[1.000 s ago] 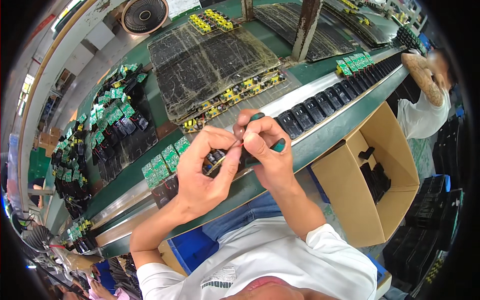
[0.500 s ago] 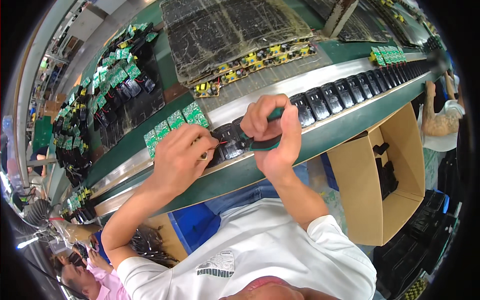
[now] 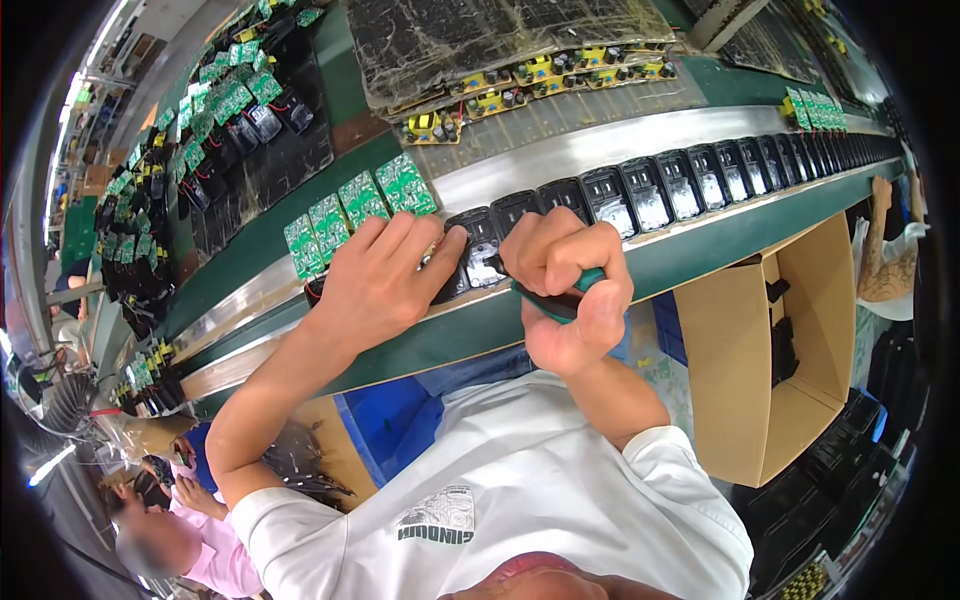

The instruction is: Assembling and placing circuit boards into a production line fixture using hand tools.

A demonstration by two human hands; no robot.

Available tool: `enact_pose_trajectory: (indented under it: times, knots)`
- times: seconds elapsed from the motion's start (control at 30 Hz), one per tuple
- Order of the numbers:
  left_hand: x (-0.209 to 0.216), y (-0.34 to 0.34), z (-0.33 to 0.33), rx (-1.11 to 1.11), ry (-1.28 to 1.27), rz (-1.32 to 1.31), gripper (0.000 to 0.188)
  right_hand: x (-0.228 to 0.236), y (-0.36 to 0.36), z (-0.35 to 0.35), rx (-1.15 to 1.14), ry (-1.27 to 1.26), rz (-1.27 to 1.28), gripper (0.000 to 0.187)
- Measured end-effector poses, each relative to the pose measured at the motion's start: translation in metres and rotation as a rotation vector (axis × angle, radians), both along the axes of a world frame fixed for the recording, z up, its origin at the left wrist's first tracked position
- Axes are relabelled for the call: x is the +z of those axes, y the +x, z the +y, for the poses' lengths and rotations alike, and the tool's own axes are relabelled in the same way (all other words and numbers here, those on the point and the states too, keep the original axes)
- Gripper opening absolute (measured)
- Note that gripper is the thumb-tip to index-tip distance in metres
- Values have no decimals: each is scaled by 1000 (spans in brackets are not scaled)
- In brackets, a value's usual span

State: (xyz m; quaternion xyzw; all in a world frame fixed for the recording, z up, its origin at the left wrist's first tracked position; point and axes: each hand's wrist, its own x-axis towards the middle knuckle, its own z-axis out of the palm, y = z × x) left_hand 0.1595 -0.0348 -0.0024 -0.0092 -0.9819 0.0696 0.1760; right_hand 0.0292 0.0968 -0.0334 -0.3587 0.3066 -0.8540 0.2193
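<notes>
My right hand (image 3: 575,290) is wrapped round a pair of pliers or cutters (image 3: 550,300) with green and black handles. The tool's dark tip points left, over a black plastic casing (image 3: 483,240) in the row on the bench. My left hand (image 3: 380,275) has its fingers curled down at the left end of that row, beside another black casing (image 3: 457,287). What its fingertips pinch is mostly hidden under the hand. Just behind the left hand lie several green circuit boards (image 3: 362,197), side by side.
Black casings (image 3: 685,185) continue along the rail to the far right. Board stacks with black sheets (image 3: 510,45) stand behind. Many wired boards (image 3: 235,100) lie at the left. An open cardboard box (image 3: 720,370) stands below the bench at right. Other people work at both sides.
Both hands have shifted slightly relative to the casings, the right hand a little to the right with the tool. A red wire by the left fingertips is now hidden. The whole view has tilted slightly.
</notes>
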Motion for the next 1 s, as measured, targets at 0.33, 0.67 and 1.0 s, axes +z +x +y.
enact_pose_trajectory:
  times: [0.33,0.67,1.0]
  knots:
    - [-1,-3,4,20,-47,-16,25,2,-2,1,20,26,-3,38]
    - [7,-5,-11,-60,52,-112,20,10,-2,-30,-83,14,-57,25]
    - [6,-5,-12,-80,125,-71,16,2,-8,-40,-23,-55,195,17]
